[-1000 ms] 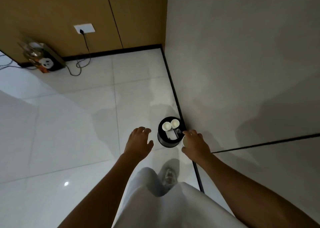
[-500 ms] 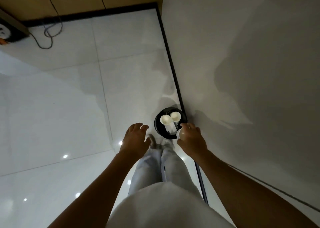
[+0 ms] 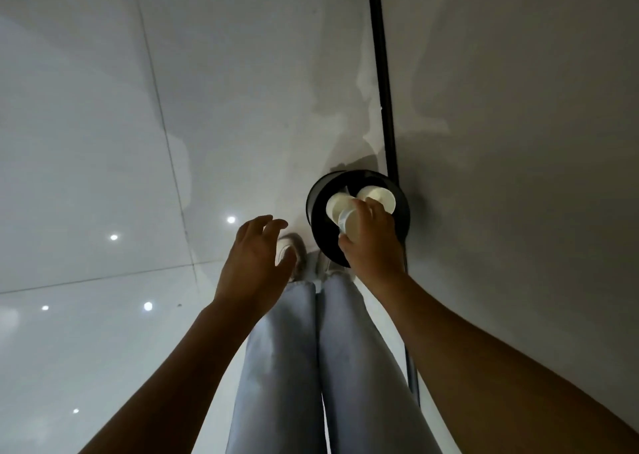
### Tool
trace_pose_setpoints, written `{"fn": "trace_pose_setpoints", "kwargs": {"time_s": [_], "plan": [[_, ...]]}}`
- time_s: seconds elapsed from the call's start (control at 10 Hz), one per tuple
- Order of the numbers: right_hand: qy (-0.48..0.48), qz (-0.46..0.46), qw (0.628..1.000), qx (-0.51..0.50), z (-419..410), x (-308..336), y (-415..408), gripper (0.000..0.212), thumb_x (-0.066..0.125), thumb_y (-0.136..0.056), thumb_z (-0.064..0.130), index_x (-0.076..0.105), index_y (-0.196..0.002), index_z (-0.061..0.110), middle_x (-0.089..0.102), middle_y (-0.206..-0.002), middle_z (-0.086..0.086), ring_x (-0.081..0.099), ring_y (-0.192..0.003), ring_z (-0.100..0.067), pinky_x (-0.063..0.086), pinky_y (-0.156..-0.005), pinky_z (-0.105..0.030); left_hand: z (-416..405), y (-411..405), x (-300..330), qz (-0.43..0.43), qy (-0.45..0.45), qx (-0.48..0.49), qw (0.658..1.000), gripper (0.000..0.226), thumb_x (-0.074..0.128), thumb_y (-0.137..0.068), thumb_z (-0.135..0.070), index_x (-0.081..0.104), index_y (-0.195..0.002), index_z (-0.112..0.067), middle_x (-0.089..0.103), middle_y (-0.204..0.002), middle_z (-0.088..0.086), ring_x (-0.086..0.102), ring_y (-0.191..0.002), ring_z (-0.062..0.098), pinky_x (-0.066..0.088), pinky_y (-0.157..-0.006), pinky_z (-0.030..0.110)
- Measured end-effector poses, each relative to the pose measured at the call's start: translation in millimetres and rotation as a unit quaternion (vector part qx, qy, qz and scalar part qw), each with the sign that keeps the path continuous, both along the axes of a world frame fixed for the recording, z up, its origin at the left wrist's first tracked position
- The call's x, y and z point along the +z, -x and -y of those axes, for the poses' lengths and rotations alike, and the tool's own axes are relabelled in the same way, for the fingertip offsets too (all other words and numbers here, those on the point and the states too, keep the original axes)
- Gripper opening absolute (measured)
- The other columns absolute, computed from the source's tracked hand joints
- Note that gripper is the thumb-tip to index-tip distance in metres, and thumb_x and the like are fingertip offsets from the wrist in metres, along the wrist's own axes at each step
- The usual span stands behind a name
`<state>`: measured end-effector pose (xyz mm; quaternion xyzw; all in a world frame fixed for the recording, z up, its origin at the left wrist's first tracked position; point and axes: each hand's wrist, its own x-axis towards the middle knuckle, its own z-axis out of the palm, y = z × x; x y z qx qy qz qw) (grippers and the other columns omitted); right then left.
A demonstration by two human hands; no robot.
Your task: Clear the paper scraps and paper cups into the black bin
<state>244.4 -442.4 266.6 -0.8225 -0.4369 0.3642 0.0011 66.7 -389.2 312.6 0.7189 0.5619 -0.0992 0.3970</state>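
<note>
Head view, looking steeply down at the floor (image 3: 103,142), pale glossy tiles with small round light reflections at left.

Left hand (image 3: 254,263): raised over the floor just left of the bin, palm down, fingers spread apart and slightly curled, holding nothing. It partly covers a light-coloured shoe (image 3: 294,249) below it.

Centre, near: two legs in pale blue trousers (image 3: 311,367) run from the lower edge up toward the bin; the shoes stand just beside the bin's near-left side.

Black bin (image 3: 316,211): round, upright, open at the top, standing on the floor right of centre, against the dark strip (image 3: 380,73) that runs along the foot of the wall. Whether it touches the wall, I cannot tell.

Inside the bin: two paper cups. One cup (image 3: 337,204) lies toward the left with its open mouth facing up; a second cup (image 3: 378,198) lies toward the far right, also mouth up. The rest of the bin's inside is dark; scraps cannot be made out.

Right hand (image 3: 371,242): over the bin's near side, fingers closed around a third paper cup (image 3: 349,225). This held cup is tilted, its rim pointing left and away, above the bin's opening and overlapping the left cup in the view. Contact between the two cannot be judged.

Right: plain grey wall (image 3: 518,142), shadowed.
</note>
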Motion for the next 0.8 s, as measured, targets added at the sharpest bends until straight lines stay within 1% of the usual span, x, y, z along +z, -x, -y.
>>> {"fn": "trace_pose_setpoints", "kwargs": {"time_s": [0.1, 0.2, 0.4, 0.5, 0.6, 0.7, 0.8], "plan": [[-0.005, 0.000, 1.000, 0.003, -2.1, -36.8, 0.1, 0.061, 0.064, -0.089, 0.026, 0.036, -0.143, 0.016, 0.033, -0.149, -0.008, 0.034, -0.134, -0.029, 0.044, -0.101, -0.038, 7.0, 3.2, -30.7, 0.003, 0.021, 0.011, 1.000, 0.042, 0.059, -0.091, -0.030, 0.050, -0.132, -0.020, 0.045, -0.141, 0.002, 0.033, -0.134, 0.019, 0.033, -0.099, 0.026], [-0.002, -0.006, 1.000, 0.026, -4.9, -63.6, 1.2, 0.061, 0.065, -0.089, 0.025, 0.036, -0.143, 0.018, 0.031, -0.151, -0.007, 0.029, -0.139, -0.028, 0.044, -0.104, -0.042, 12.7, 7.7, -50.9, -0.011, 0.046, 0.008, 0.999, 0.046, 0.061, -0.090, -0.030, 0.050, -0.134, -0.017, 0.044, -0.143, 0.004, 0.034, -0.135, 0.022, 0.035, -0.102, 0.028], [0.016, 0.017, 0.998, 0.060, -9.6, -97.6, -0.5, 0.064, 0.064, -0.091, 0.028, 0.034, -0.146, 0.019, 0.028, -0.155, -0.007, 0.025, -0.143, -0.027, 0.030, -0.115, -0.041, 5.9, 17.1, -80.1, -0.022, 0.060, 0.022, 0.998, 0.046, 0.058, -0.092, -0.033, 0.048, -0.135, -0.019, 0.042, -0.146, 0.003, 0.032, -0.138, 0.021, 0.036, -0.105, 0.033], [0.032, 0.011, 0.997, 0.072, -9.9, -106.8, -1.2, 0.067, 0.065, -0.090, 0.030, 0.032, -0.147, 0.019, 0.026, -0.156, -0.007, 0.023, -0.144, -0.028, 0.030, -0.114, -0.045, -4.9, 17.6, -90.8, -0.019, 0.053, 0.031, 0.998, 0.045, 0.058, -0.092, -0.033, 0.049, -0.134, -0.020, 0.042, -0.145, 0.002, 0.032, -0.137, 0.021, 0.037, -0.104, 0.034], [0.058, 0.011, 0.994, 0.094, -11.0, -108.1, -2.8, 0.070, 0.064, -0.090, 0.033, 0.028, -0.148, 0.021, 0.024, -0.156, -0.006, 0.021, -0.145, -0.026, 0.030, -0.114, -0.046, -16.3, 17.8, -97.5, -0.020, 0.046, 0.023, 0.998, 0.044, 0.057, -0.092, -0.033, 0.048, -0.134, -0.020, 0.042, -0.144, 0.001, 0.030, -0.137, 0.019, 0.037, -0.101, 0.030], [0.066, 0.020, 0.993, 0.099, -17.5, -93.7, -2.4, 0.069, 0.061, -0.092, 0.035, 0.026, -0.149, 0.021, 0.021, -0.158, -0.005, 0.021, -0.144, -0.026, 0.029, -0.114, -0.047, -28.9, 16.7, -89.1, -0.013, 0.021, 0.016, 1.000, 0.042, 0.056, -0.093, -0.033, 0.050, -0.132, -0.020, 0.045, -0.142, 0.002, 0.032, -0.136, 0.019, 0.038, -0.101, 0.031], [0.071, 0.018, 0.988, 0.139, -29.4, -58.5, 2.8, 0.060, 0.055, -0.095, 0.032, 0.027, -0.148, 0.023, 0.022, -0.157, -0.007, 0.023, -0.143, -0.026, 0.029, -0.113, -0.048, -35.6, 13.3, -59.9, -0.023, 0.015, -0.025, 0.999, 0.041, 0.054, -0.094, -0.034, 0.050, -0.132, -0.020, 0.048, -0.140, 0.001, 0.036, -0.134, 0.020, 0.038, -0.103, 0.031]]}}
